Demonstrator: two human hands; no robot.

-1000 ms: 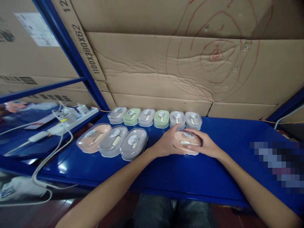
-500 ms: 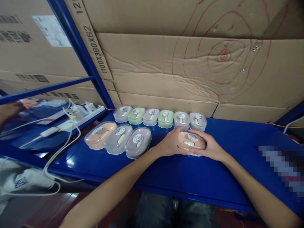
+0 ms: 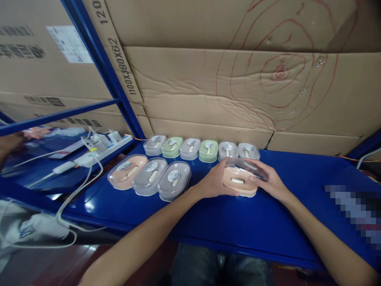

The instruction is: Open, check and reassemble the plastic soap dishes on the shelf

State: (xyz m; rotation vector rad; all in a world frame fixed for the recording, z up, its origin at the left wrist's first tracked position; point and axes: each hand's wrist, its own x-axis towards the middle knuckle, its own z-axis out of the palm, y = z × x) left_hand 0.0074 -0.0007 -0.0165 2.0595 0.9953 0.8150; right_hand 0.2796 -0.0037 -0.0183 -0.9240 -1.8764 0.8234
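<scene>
A peach box (image 3: pixel 241 186) rests on the blue table (image 3: pixel 220 222), with a pale oblong piece on its top. My left hand (image 3: pixel 214 180) is wrapped round its left side. My right hand (image 3: pixel 272 180) grips a clear lid (image 3: pixel 253 168) bearing a round sticker, tilted up over the back of the box. Behind stands a row of several lidded boxes, grey and green, such as the green box (image 3: pixel 208 151). To the left sit a lidded peach box (image 3: pixel 126 172) and two lidded grey boxes, the nearer one (image 3: pixel 174 182) closest to my left arm.
Cardboard (image 3: pixel 190 79) walls the back of the table. A blue metal frame (image 3: pixel 98 59) rises at the left; beyond it lie a power strip (image 3: pixel 119 145), cables and another person's blurred hand (image 3: pixel 10 145). A pixelated item (image 3: pixel 354 210) lies at the right.
The clear lid has come up off the peach box and tilts in my right hand, leaving the box's top uncovered. My left hand stays at the box's side.
</scene>
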